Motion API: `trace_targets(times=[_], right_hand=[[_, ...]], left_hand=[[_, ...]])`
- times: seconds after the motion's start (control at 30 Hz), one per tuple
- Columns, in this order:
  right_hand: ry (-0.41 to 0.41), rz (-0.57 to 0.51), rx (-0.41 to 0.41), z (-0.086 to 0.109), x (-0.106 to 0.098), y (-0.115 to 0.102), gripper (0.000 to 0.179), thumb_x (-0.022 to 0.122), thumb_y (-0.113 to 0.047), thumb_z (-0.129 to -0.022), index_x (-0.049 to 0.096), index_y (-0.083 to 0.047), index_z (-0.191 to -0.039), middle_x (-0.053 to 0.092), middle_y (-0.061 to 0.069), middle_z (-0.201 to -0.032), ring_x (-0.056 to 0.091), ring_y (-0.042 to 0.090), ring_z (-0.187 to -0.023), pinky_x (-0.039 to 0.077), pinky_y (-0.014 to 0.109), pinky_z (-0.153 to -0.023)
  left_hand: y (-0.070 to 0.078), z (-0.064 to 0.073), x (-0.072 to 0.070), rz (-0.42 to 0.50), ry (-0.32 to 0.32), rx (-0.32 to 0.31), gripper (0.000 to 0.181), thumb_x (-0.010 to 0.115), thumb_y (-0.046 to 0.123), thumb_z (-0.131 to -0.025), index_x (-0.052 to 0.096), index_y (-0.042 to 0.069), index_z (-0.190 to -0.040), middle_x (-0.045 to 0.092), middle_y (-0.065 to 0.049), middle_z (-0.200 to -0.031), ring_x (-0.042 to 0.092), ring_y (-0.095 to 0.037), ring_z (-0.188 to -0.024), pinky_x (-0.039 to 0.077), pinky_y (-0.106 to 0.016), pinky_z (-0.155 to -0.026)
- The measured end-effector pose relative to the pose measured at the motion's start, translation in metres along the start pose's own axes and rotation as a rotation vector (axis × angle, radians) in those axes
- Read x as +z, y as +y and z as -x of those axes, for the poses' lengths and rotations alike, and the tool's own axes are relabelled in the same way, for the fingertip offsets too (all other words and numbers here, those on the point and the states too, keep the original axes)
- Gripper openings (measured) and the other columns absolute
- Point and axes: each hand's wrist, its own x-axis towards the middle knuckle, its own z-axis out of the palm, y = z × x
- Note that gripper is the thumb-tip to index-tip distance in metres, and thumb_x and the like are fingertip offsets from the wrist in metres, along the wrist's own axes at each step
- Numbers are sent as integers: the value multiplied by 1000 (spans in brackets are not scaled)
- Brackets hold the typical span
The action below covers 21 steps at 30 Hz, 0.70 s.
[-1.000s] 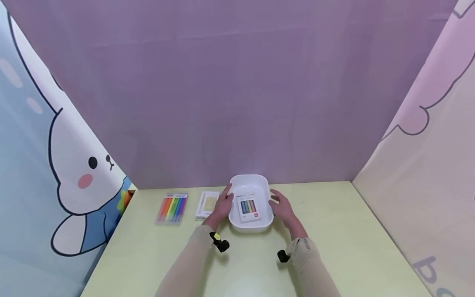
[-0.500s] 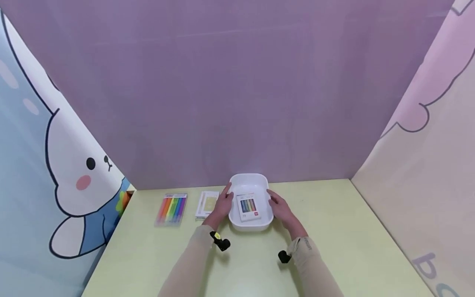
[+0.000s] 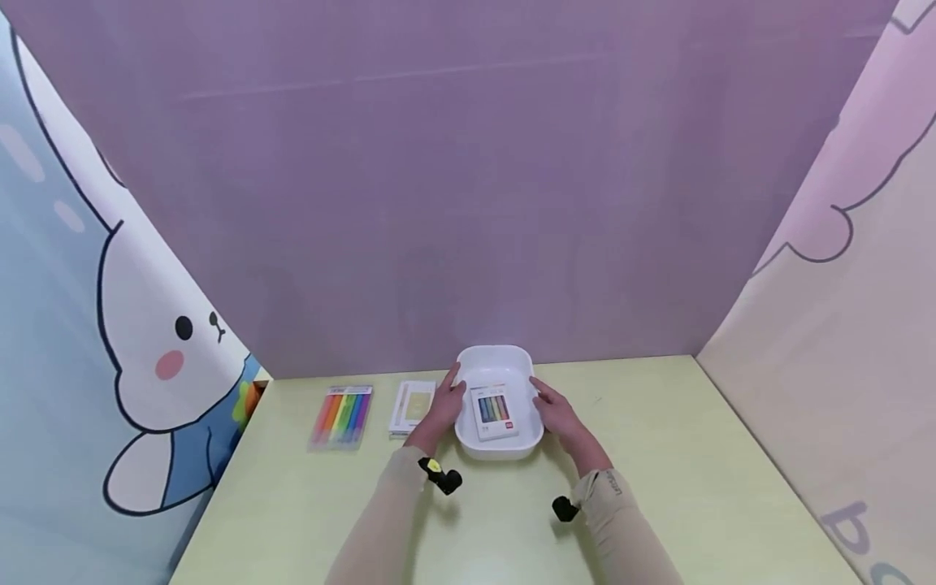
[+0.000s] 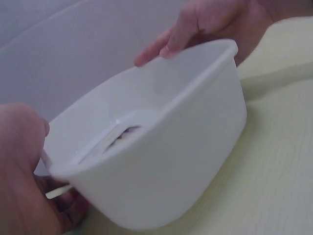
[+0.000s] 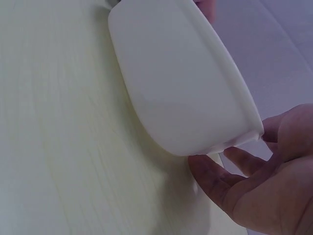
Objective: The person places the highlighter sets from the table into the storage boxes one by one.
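Observation:
A white plastic basin (image 3: 499,366) stands near the table's back edge. Inside it lies a flat white box (image 3: 494,414) with a picture of coloured sticks on its front. On the basin's left side, my left hand (image 3: 444,409) grips the rim; in the left wrist view its thumb is at the rim and its fingers are under it. My right hand (image 3: 560,414) holds the opposite side. The right wrist view shows the right fingers (image 5: 208,176) against the basin's outer wall and the thumb at the rim.
Left of the basin, a white pack (image 3: 411,406) with a yellowish square lies partly behind my left hand. Farther left is a clear case of rainbow-coloured pens (image 3: 341,417). A purple wall (image 3: 468,203) rises directly behind the pale yellow table (image 3: 680,487).
My right fingers have closed in from beside the basin onto its right rim. The left hand keeps its place on the left rim. The head view has shifted slightly.

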Motion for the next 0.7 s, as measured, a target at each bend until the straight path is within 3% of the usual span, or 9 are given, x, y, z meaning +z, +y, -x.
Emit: trace_targets(times=[0.2,0.3,0.5,0.7], right_hand=[[-4,11,6,-3,-1,-1,49,41,-14,-104,34,-22,-152,31,21,-152,44,38,-129,41,48,-100],[-2,10,-21,-3,1,0,50,41,-14,-104,33,-20,-152,31,19,-153,36,38,-135,36,50,-104],[-8,-9,-40,0,1,-5,50,41,-15,-103,33,-20,-152,32,19,-152,41,40,-131,39,51,-102],[0,11,-51,4,1,-6,50,40,-11,-103,33,-16,-152,32,21,-151,35,41,-135,34,52,-105]], left_hand=[[12,2,2,-56,-9,-10,59,45,24,-101,23,18,-156,27,-19,-155,25,-41,-139,22,-54,-111],[18,9,-2,-70,7,23,62,47,22,-100,21,13,-155,33,-24,-150,31,-42,-136,26,-54,-109],[32,31,-18,-46,98,109,64,53,16,-98,23,5,-153,39,-31,-141,40,-49,-128,33,-57,-104],[26,52,-35,-115,136,182,71,59,12,-92,24,6,-153,38,-31,-142,39,-48,-128,33,-59,-103]])
